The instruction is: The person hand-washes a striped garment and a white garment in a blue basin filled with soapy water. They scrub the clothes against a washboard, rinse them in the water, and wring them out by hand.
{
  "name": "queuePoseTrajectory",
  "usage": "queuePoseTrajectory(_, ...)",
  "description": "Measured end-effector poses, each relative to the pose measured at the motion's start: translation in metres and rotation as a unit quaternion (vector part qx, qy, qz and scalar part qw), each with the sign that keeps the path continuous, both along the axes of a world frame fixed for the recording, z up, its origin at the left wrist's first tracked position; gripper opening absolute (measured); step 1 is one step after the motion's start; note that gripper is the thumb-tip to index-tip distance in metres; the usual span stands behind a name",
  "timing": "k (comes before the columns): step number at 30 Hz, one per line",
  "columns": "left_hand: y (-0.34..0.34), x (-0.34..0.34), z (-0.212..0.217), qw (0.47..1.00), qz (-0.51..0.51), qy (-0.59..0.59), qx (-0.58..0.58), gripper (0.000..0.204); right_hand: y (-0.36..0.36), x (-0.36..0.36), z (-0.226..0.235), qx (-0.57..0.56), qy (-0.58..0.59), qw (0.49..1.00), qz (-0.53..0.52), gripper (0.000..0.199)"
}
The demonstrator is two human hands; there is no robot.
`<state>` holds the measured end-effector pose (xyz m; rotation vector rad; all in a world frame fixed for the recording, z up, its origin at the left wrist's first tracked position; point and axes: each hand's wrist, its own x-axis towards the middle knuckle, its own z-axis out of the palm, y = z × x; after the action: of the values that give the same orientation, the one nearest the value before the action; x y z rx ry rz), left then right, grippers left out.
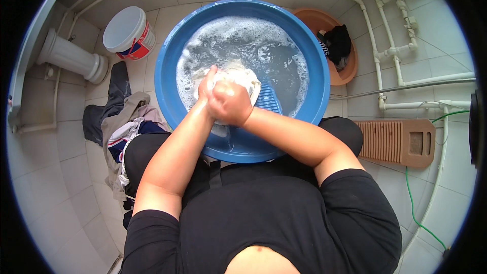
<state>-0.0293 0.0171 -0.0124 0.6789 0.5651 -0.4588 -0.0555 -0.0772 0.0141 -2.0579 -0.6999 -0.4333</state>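
Over a big blue basin (pixel 165 78) of soapy water, a bunched white cloth (pixel 247 78) is gripped in both of my hands. My left hand (pixel 205 87) is closed on its left side, thumb side up. Pressed against it, my right hand (pixel 230 103) is a fist around the cloth, and its fingers partly cover the left hand. The cloth's lower part meets the foamy water. Just right of my hands, a blue ribbed washboard (pixel 269 99) slants into the water, partly hidden by the cloth and my right wrist.
A heap of clothes (pixel 124 109) lies on the tiles at left, below a white bucket (pixel 124 29). Behind the basin at right stands an orange-brown tub (pixel 349 74) with dark clothing (pixel 338 43). A brown washboard (pixel 398 142) rests by my right knee, near wall pipes (pixel 375 45).
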Motion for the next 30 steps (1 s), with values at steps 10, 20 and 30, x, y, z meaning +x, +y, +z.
queuePoseTrajectory(10, 0.018, 0.001, 0.067, 0.977, 0.052, -0.204, -0.037, 0.024, -0.13, 0.089, -0.059, 0.058, 0.483, 0.868, 0.096, 0.043)
queuePoseTrajectory(20, 0.028, 0.012, 0.038, 0.976, 0.061, -0.196, 0.069, 0.043, -0.171, 0.095, 0.038, 0.3, 0.502, 0.805, 0.102, 0.032)
queuePoseTrajectory(30, 0.0, 0.017, -0.042, 0.968, -0.077, -0.126, 0.205, 0.074, -0.153, 0.086, -0.097, -0.163, 0.449, 0.868, -0.135, 0.071)
